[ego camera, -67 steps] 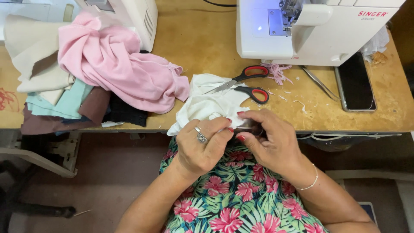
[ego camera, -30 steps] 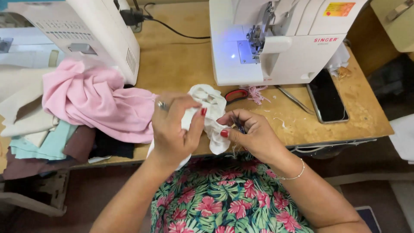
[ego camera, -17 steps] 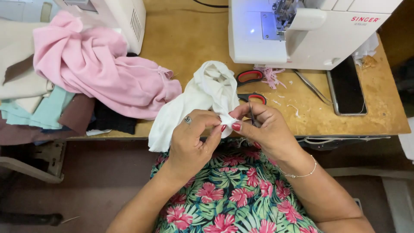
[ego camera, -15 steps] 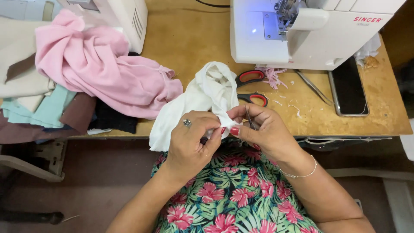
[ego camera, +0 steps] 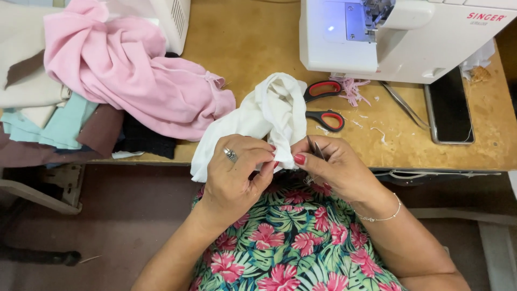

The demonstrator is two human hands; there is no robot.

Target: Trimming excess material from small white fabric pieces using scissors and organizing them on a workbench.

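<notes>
Right at the edge of the wooden table (ego camera: 253, 43), seen from our head camera, we pinch a crumpled white cloth (ego camera: 269, 110) with our left hand (ego camera: 234, 172), fingers curled shut on its lower fold. Our right hand (ego camera: 334, 170) is closed round a small dark metal tool (ego camera: 315, 148), its tip touching the cloth. Red-handled scissors (ego camera: 323, 102) lie just behind, near the white sewing machine (ego camera: 409, 37); a pink fabric heap (ego camera: 134, 81) sits left.
</notes>
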